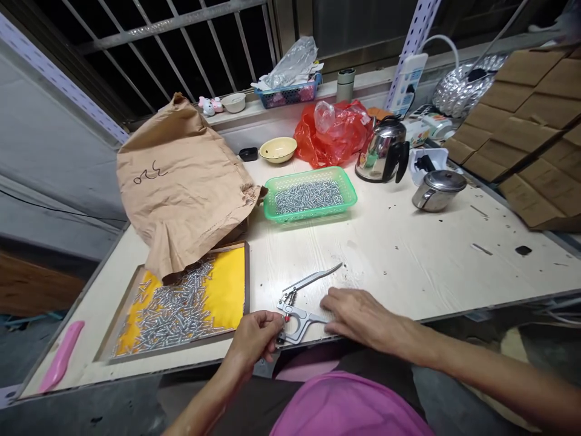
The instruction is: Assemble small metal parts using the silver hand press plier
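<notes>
At front edge of the white bench: silver metal press pliers with red dots, lever raised. Left hand pinches their head; right hand rests flat, unclenched, on the handle. Black scrawl on brown paper sack unreadable.

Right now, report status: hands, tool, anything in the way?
Left hand at hand press head, grip unclear. Right hand flat on its lower handle. Yellow tray of metal pins close left, not blocking.
</notes>
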Tool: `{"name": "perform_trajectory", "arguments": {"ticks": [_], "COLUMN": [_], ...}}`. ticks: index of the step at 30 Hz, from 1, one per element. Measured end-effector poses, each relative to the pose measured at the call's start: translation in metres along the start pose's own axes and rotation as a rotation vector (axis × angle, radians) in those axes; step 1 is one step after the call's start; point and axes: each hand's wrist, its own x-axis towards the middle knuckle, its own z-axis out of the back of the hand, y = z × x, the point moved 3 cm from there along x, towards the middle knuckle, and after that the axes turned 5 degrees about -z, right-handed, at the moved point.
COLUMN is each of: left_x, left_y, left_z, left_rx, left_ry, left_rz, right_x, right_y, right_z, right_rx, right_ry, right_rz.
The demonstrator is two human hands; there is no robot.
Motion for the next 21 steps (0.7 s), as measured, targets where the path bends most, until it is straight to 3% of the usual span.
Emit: {"name": "perform_trajectory", "arguments": {"ticks": [5, 12, 21], "left_x": [0.003, 0.006, 0.008], "left_y": [0.006, 0.007, 0.004], "left_z": [0.001, -0.001, -0.005], "left_rx": [-0.028, -0.021, 0.01], "left_ry": [0.075, 0.083, 0.111], "left_rz": [0.081, 0.117, 0.111], "right_x": [-0.017, 0.001, 0.014], "right_y": [0.0, -0.004, -0.022], "right_z": [-0.017, -0.01, -0.029], "right_rx": [0.02, -0.057, -0.188], "right_ry": [0.024, -0.002, -0.062], "right_rz": [-0.044, -0.049, -0.038]}}
